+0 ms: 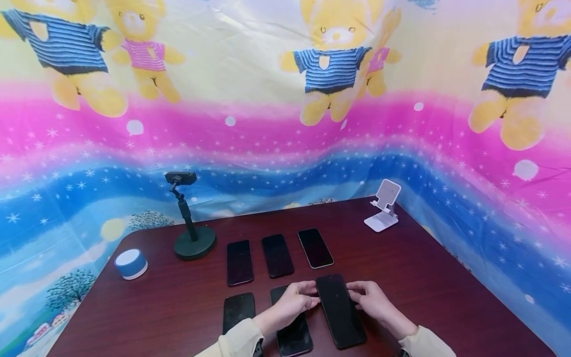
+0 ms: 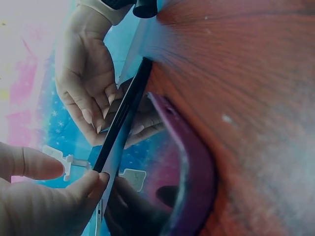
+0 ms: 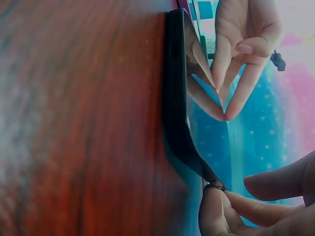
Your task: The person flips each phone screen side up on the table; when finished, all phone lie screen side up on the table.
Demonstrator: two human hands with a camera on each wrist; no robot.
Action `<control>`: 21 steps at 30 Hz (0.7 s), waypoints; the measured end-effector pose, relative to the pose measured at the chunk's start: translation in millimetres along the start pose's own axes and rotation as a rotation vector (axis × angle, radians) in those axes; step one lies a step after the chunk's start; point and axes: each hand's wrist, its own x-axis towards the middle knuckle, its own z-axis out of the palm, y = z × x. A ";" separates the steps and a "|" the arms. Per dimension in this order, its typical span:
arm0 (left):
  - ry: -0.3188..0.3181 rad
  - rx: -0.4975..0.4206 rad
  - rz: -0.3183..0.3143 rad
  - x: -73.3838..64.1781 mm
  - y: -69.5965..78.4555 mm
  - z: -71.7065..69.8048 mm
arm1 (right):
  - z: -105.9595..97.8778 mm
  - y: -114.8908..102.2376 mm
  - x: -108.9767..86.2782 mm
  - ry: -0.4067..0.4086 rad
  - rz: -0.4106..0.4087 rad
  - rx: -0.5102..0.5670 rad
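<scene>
A black phone [image 1: 341, 312] lies screen up between my two hands at the front of the dark red table. On its left long edge rest the fingertips of my left hand [image 1: 292, 301], the thumb held apart from it in the left wrist view. My right hand [image 1: 375, 303] touches the opposite edge with its fingertips; the right wrist view shows its thumb [image 3: 280, 182] clear of the phone. Beneath my left hand is another dark phone [image 1: 295, 336] with a purple edge, partly covered by that hand.
Left of these lies a further phone [image 1: 239, 308], partly behind my sleeve. Three more phones, among them a light-edged one [image 1: 315, 248], form a row behind. A dark green stand [image 1: 195, 243], a blue-and-white cylinder [image 1: 131, 264] and a white phone stand [image 1: 382, 210] stand farther out. Printed cloth [image 1: 250, 134] surrounds the table.
</scene>
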 end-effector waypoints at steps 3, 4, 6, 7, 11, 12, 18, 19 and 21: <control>-0.007 0.003 -0.011 0.2 -0.9 -0.3 | -0.6 0.0 -1.0 -0.012 -0.014 -0.011; -0.010 0.003 -0.014 0.2 -1.2 -0.3 | -0.8 0.3 -1.4 -0.017 -0.016 -0.014; -0.020 0.002 -0.019 0.1 -1.4 0.0 | -1.3 0.8 -1.8 -0.031 -0.016 -0.013; -0.023 0.002 -0.022 -0.1 -1.5 0.1 | -1.5 1.2 -1.9 -0.037 -0.014 -0.014; -0.026 0.007 -0.035 -0.3 -1.3 0.4 | -2.3 3.3 -0.6 -0.060 -0.015 -0.015; -0.025 0.011 -0.036 0.1 -1.1 0.2 | -2.5 3.5 -0.3 -0.062 -0.016 -0.017; -0.028 0.049 -0.035 2.9 1.8 0.0 | -2.7 2.6 2.7 -0.055 0.001 -0.026; -0.030 0.053 -0.035 3.2 2.2 0.1 | -2.5 2.3 3.4 -0.052 0.006 -0.029; -0.038 0.064 -0.035 3.7 2.5 0.3 | -1.6 1.6 4.4 -0.048 0.016 -0.033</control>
